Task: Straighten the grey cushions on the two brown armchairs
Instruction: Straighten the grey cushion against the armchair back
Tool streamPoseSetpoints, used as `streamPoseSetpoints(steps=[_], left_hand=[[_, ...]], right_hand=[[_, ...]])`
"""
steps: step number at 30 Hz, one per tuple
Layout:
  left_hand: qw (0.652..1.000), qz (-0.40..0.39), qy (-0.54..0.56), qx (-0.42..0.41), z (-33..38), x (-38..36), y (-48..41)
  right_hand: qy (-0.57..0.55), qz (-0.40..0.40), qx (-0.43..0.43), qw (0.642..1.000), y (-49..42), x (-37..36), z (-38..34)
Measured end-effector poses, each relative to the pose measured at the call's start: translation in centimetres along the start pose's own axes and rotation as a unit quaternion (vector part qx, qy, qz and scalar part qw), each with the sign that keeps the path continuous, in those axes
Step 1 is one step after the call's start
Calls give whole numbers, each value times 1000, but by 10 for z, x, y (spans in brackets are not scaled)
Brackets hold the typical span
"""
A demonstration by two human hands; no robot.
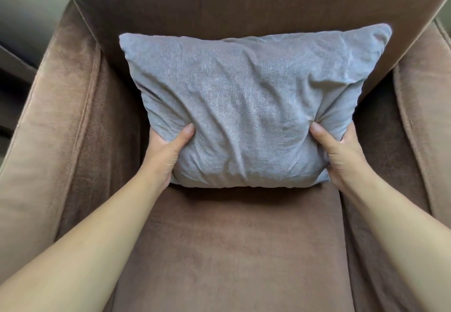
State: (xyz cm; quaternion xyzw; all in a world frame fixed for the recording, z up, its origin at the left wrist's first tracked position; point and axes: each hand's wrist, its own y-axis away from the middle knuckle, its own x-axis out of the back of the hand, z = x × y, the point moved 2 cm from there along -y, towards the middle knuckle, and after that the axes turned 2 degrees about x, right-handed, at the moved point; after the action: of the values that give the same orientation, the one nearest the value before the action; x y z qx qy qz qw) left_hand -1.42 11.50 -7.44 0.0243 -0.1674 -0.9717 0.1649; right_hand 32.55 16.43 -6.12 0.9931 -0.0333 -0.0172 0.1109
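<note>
A wrinkled grey cushion stands upright on the seat of a brown armchair, leaning against its backrest, roughly centred. My left hand grips the cushion's lower left side, thumb pressed into the front and fingers hidden behind it. On the lower right side my right hand holds it the same way. Only this one armchair is in view.
The chair's padded armrests rise on both sides, left armrest and right armrest. The tall backrest fills the top of the view. A blurred floor area shows at the far left.
</note>
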Motion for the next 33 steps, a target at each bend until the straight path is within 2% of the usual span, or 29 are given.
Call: streamPoseSetpoints(steps=[10,14,20,27,33], left_hand=[[996,53,-18,-65,13,9,38],[994,53,-39,-92,24,9,21],[996,30,-80,-36,4,1,-12],[992,33,-103,-59,-10,7,-10],[990,35,-131,-28,-8,5,-8]], right_hand=[[-27,30,41,998,34,9,-4],[-3,4,72,997,13,8,-12],[40,-14,75,996,-13,-4,7],[74,-13,74,994,-5,-1,20],[85,-37,65,994,-7,0,17]])
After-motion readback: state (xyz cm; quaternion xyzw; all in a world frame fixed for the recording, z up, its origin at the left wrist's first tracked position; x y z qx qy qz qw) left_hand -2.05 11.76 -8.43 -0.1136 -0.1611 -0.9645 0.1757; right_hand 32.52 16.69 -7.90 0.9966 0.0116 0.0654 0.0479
